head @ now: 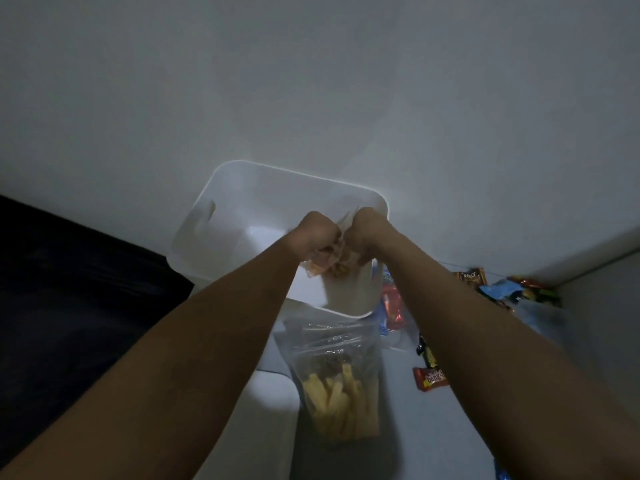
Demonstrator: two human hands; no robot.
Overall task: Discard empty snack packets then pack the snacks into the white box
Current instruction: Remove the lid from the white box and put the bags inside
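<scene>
Both hands meet over the glossy white plastic box [221,216], a rounded tub with a handle slot. The left hand [317,235] and right hand [367,233] are fisted, pinching a crinkly clear snack packet [327,263] between them. Nearer stands a clear bag of pale yellow sticks [341,403]; small bright wrappers [429,377] lie to the right.
</scene>
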